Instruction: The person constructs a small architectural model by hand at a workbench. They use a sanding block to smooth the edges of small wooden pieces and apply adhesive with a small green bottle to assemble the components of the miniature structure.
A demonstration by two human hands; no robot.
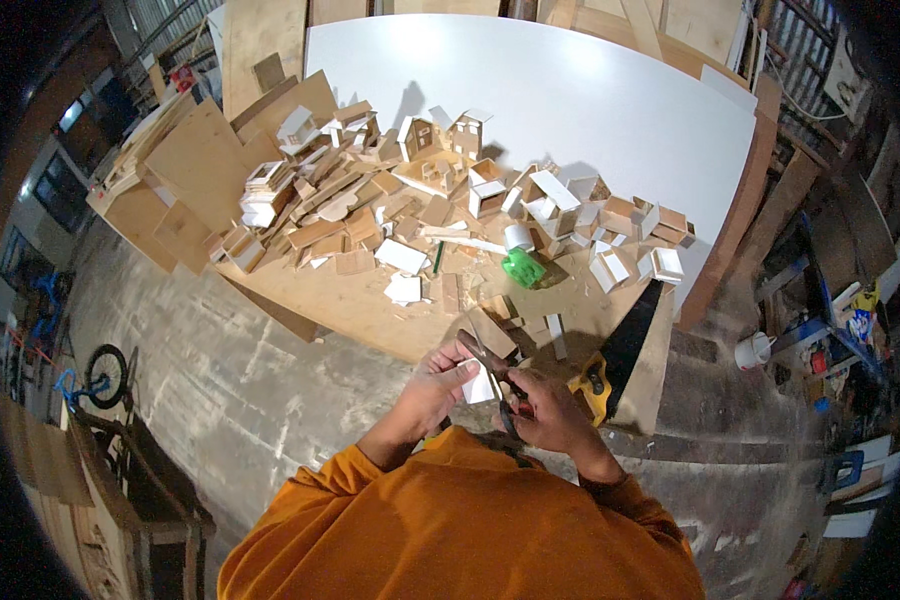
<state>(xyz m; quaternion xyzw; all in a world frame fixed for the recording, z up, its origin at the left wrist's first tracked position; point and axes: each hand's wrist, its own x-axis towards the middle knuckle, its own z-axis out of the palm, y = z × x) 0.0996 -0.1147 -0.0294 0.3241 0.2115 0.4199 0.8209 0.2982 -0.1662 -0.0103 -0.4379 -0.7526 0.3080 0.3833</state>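
My left hand (432,392) is closed on a small white piece (476,384) near the table's front edge. My right hand (546,415) grips a dark hand tool with long jaws, like snips or pliers (495,365), which crosses the white piece beside my left fingers; its exact kind is hard to make out. Just beyond my hands lie wood offcuts (490,330). Right of them a handsaw with a yellow handle (592,385) and a dark blade rests on the plywood tabletop (360,310).
Small wooden house models (415,140) and heaped scraps cover the table's back, around a green plastic object (520,268). Plywood sheets (180,160) stand at left; a white board (610,110) is behind. A bicycle (100,380) is at floor left, a bucket (753,350) at right.
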